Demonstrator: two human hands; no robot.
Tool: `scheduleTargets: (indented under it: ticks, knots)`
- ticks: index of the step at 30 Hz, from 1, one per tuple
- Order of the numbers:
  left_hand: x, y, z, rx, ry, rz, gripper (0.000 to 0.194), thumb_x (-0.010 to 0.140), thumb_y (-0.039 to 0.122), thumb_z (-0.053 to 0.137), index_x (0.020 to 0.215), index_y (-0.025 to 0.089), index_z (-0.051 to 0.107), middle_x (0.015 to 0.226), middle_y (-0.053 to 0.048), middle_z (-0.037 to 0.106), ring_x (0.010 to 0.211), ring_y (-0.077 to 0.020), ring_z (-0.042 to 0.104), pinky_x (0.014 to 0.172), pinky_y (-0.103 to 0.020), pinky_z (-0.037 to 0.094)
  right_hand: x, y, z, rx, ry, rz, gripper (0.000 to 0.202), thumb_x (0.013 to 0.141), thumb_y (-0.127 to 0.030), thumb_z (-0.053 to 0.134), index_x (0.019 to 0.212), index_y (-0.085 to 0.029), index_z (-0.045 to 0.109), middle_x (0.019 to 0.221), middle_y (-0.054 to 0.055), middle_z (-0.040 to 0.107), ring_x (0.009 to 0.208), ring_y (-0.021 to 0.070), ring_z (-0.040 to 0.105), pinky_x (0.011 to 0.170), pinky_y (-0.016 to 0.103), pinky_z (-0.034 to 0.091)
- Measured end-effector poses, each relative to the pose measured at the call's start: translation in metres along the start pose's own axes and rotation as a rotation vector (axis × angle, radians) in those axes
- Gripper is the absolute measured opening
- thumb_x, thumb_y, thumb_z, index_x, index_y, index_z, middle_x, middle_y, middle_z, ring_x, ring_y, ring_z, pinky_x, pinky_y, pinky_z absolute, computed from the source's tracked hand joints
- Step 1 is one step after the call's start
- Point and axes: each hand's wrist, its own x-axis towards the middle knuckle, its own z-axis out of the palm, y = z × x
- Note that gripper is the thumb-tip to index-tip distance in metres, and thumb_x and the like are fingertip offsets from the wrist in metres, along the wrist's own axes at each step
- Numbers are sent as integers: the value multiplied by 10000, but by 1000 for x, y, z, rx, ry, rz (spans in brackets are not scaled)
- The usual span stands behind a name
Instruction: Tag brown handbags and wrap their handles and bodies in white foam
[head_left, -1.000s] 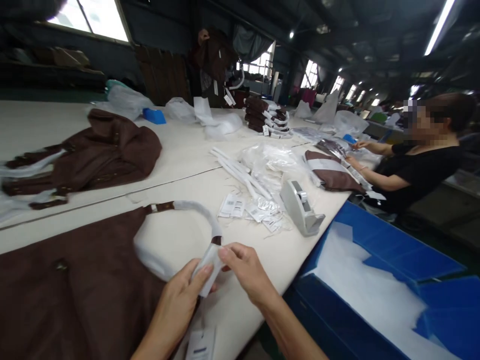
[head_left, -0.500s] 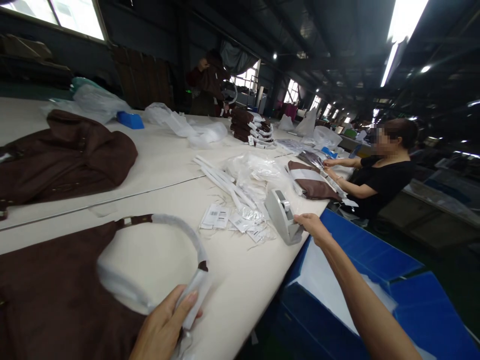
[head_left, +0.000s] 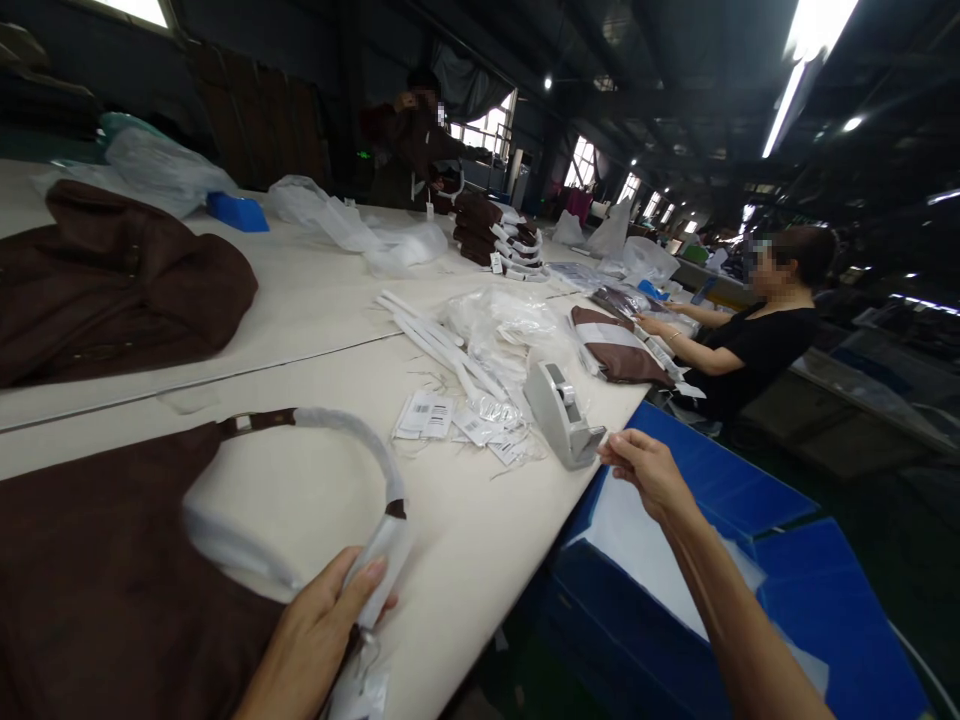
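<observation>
My left hand (head_left: 319, 620) is closed around the wrapped handle (head_left: 379, 570) of a dark brown bag (head_left: 112, 560) lying on the table. White wrapping covers most of the handle loop, with brown showing at a gap and near the buckle. At the table edge stands a grey tape dispenser (head_left: 559, 415). My right hand (head_left: 649, 468) is just off its cutting end, thumb and fingers pinched on a small piece of tape (head_left: 604, 447). Beside the dispenser lie white barcode tags (head_left: 424, 415) with strings and several white wrapping strips (head_left: 442, 345).
Below the table edge is an open blue box (head_left: 600, 585) with white lining. Another brown bag (head_left: 120, 285) lies back left, and a stack of brown bags (head_left: 487, 232) farther back. A co-worker (head_left: 772, 320) handles a folded brown bag (head_left: 619, 345) at right; another person (head_left: 412, 140) stands behind.
My right hand has drawn slightly away from the dispenser's cutting end, fingers still pinched. My left hand keeps its hold on the handle. The whole view has shifted slightly.
</observation>
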Motion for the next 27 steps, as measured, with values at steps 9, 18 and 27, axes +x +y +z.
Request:
scheduleTargets:
  ticks: [9, 18, 27]
  knots:
    - [6, -11, -9, -140, 9, 25, 535, 750, 731, 534, 726, 199, 588, 611, 13, 572, 629, -193, 544, 638, -263, 437, 1, 66, 7, -34, 79, 40, 402, 551, -510, 720, 452, -207, 476, 381, -22, 428, 379, 92, 321, 404, 247, 216]
    - [-9, 2, -2, -234, -39, 78, 422, 836, 589, 543, 763, 173, 552, 636, 0, 582, 598, -154, 508, 608, -250, 384, -87, 14, 68, 192, -692, 71, 342, 803, -486, 693, 730, -163, 606, 464, -44, 471, 488, 90, 363, 517, 241, 268]
    - [-10, -4, -3, -295, -88, 184, 387, 900, 533, 506, 777, 168, 537, 652, 9, 567, 618, -142, 499, 619, -241, 391, -116, 11, 179, 159, -1107, 25, 342, 850, -442, 658, 681, -167, 546, 506, -46, 537, 492, 80, 423, 549, 234, 317]
